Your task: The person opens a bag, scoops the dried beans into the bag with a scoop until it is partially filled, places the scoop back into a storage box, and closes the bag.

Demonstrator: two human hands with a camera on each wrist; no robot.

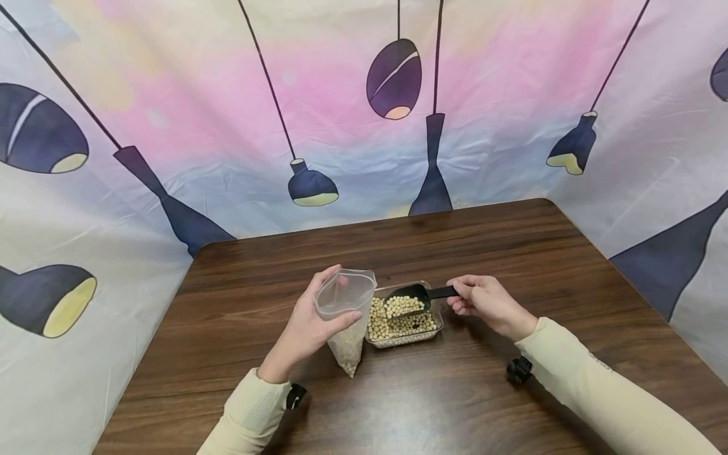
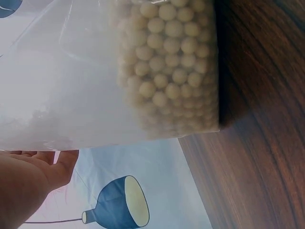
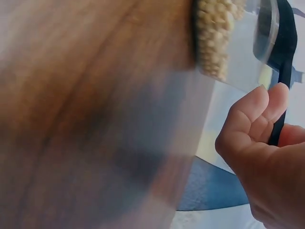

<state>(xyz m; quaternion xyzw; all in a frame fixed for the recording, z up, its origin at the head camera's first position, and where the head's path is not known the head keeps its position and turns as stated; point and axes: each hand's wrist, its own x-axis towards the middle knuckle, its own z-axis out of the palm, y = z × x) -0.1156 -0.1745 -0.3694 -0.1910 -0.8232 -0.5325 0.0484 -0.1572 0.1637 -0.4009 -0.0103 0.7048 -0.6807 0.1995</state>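
Note:
My left hand [image 1: 309, 322] holds a clear plastic bag [image 1: 348, 346] by its wide-open mouth, thumb at the near side and fingers at the far side. Pale yellow beans [image 2: 167, 57] fill the bottom of the bag in the left wrist view. My right hand [image 1: 490, 304] pinches the handle of a black scoop [image 1: 426, 296] between thumb and fingers. A heap of beans lies in the scoop, which is over a clear rectangular container [image 1: 405, 342] of the same beans. The container stands just right of the bag. In the right wrist view the scoop [image 3: 287, 47] shows above the container's rim.
Everything is on a dark wood-grain table [image 1: 273, 278]. A cloth backdrop [image 1: 341, 114] printed with hanging lamps rises behind the table and along its sides. Dark devices [image 1: 519, 371] sit under both wrists, below the pale sleeves [image 1: 603, 385].

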